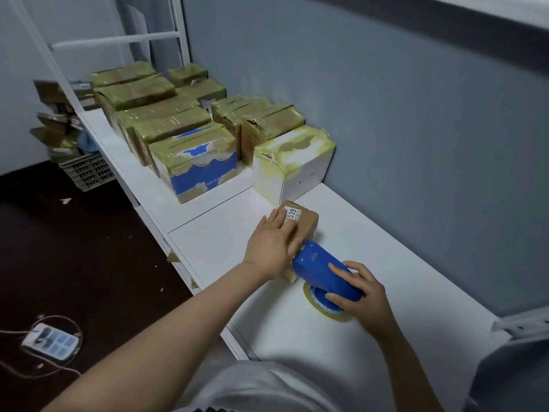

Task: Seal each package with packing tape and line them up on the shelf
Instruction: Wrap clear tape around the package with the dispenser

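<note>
A small brown cardboard package [307,223] with a white label reading 539 lies on the white shelf [386,263]. My left hand [271,243] presses flat on its top with straight fingers. My right hand [358,289] grips the handle of a blue tape dispenser [319,267], whose front end touches the package's near edge. The yellowish tape roll [322,306] on the dispenser rests on the shelf. Further back, several taped packages [166,126] stand in rows, the nearest being a white box [292,165] and a blue-printed box [197,166].
A grey wall [386,114] runs along the shelf's right side. A white metal frame [118,41] rises at the far end. On the dark floor to the left lie a power strip [50,341] with cables, a plastic crate [87,171] and stacked cardboard [56,126].
</note>
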